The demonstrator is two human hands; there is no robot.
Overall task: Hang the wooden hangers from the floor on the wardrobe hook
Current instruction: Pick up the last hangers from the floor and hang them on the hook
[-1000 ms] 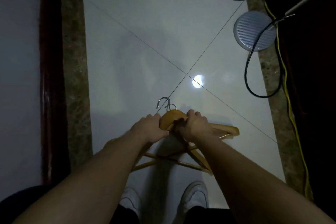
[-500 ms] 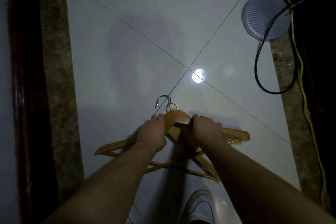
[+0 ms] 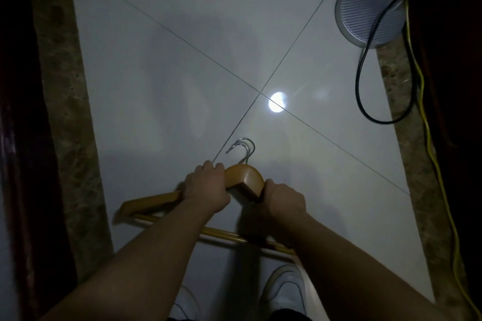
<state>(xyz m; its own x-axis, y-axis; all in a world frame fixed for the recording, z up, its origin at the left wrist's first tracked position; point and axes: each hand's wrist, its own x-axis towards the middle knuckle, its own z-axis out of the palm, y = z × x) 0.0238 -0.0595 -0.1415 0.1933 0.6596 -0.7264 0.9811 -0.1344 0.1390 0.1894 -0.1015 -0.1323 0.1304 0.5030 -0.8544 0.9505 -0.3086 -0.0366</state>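
Both hands, left hand (image 3: 206, 190) and right hand (image 3: 283, 202), have fingers curled tight around the stacked wooden hangers (image 3: 243, 180) low over the floor (image 3: 182, 73), light, stiff and best gripped at the shoulders.

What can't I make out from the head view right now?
- Wardrobe hook: outside the frame of the head view.
- Number of wooden hangers: bunched under the left hand and right hand; two metal hooks overlap.
- Hangers' right ends: hidden behind the right forearm.
- Black cable: cut off at the top edge.
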